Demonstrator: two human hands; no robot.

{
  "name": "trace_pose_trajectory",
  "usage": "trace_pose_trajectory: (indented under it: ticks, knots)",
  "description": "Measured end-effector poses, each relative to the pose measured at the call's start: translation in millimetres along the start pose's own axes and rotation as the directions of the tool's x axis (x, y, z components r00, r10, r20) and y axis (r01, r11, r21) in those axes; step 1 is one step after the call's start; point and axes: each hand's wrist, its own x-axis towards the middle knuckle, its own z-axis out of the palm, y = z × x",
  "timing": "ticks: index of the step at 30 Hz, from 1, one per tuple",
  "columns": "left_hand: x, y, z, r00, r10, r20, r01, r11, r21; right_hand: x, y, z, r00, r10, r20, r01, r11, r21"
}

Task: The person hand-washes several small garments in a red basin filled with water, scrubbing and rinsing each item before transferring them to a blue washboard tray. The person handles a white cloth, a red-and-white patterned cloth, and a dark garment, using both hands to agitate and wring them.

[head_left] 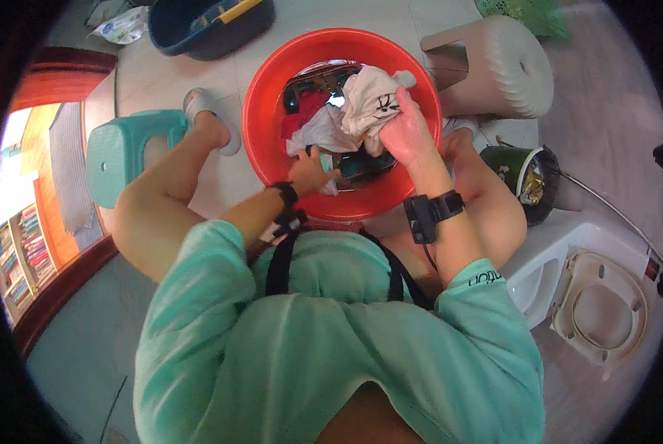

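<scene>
A cream garment point(368, 100) with a small black motif was bunched in the grip of the right hand point(405, 133), which was closed on the cloth above the far right part of a red basin point(268, 81). The bundle's long axis ran from the hand up and to the left, toward the far rim of the basin; its loose end hung over the water. The fabric appeared wet, creased and gathered into folds.

The left hand point(310, 174) was lowered into the near side of the basin, its grip closed on a small pale, crumpled cloth point(320, 133); exactly how much of it was held could not be told. A red garment point(309, 107) lay in dark water beneath both pieces.

The basin stood on a pale tiled floor point(220, 74), between the person's bare knees. A teal plastic stool point(128, 152) was placed to the left, a beige plastic stool point(505, 66) to the upper right. A dark blue tub point(205, 29) stood beyond the basin. A dark bin point(527, 177) and a white toilet point(598, 296) with its seat raised were located to the right. Black straps were worn on both wrists.
</scene>
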Motion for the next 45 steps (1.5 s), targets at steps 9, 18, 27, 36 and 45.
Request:
trace_pose_trajectory:
  ticks: [9,18,27,36,45]
  knots:
    - [1,4,-2,0.991,0.101,-0.093,-0.092,0.991,0.097,1,-1,-16,0.996,0.090,0.021,-0.091,0.995,0.042]
    - [-24,118,-130,0.394,0.631,-0.668,-0.823,0.566,0.049,-11,19,-3,0.996,0.057,-0.066,-0.069,0.980,-0.185]
    - [-15,105,-134,0.747,0.376,-0.548,-0.598,0.740,-0.308,-21,35,3,0.974,0.202,0.104,-0.211,0.974,0.078]
    - [33,55,-78,0.855,0.192,-0.482,-0.466,0.691,-0.552,-27,29,-26,0.928,0.358,0.102,-0.361,0.933,0.009]
    - [12,-49,58,0.911,0.388,-0.139,-0.389,0.921,0.024,-30,7,-44,0.948,0.314,-0.056,-0.317,0.913,-0.257]
